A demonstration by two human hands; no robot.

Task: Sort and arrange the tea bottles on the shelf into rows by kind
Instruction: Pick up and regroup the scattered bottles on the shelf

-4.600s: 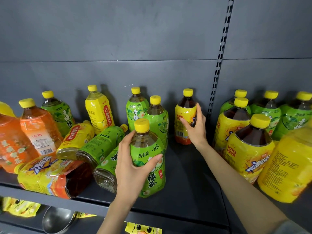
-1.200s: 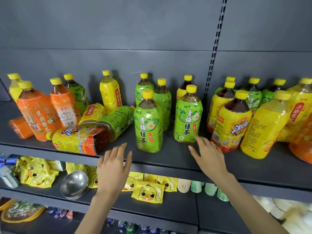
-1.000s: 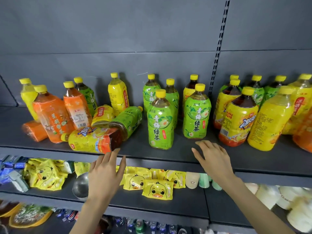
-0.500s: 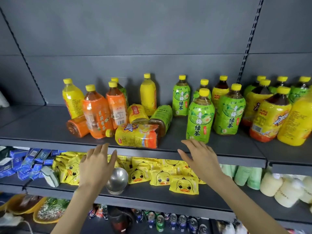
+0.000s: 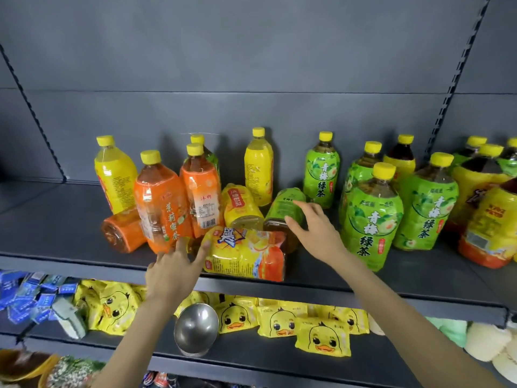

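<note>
A grey back panel (image 5: 251, 51) rises beyond both hands, with slotted uprights at its sides. The dark shelf (image 5: 56, 219) runs under them, and its front lip passes just below the left wrist.

To the right of the right hand (image 5: 316, 233) the standing green bottles (image 5: 369, 219) cluster loosely, the rear ones half hidden by those in front. The yellow-labelled bottles (image 5: 492, 219) farthest right are cut off by the frame edge. To the left of the left hand (image 5: 173, 273) two upright orange bottles (image 5: 159, 203) hide most of another bottle behind them. Past these are a tall yellow bottle (image 5: 114, 175) and a toppled orange bottle (image 5: 120, 233).

Between the hands the iced tea bottle (image 5: 246, 253) lies crosswise. The left hand is spread wide at its neck end and holds nothing. The right hand is also wide, with straight fingers over the toppled green bottle (image 5: 285, 211); I cannot tell whether they touch it. Just left of these fingers lies a toppled yellow bottle (image 5: 242, 208).

Below the wrists, a lower shelf carries duck packets (image 5: 321, 337), a steel bowl (image 5: 195, 331) and blurred blue packs (image 5: 28, 292).
</note>
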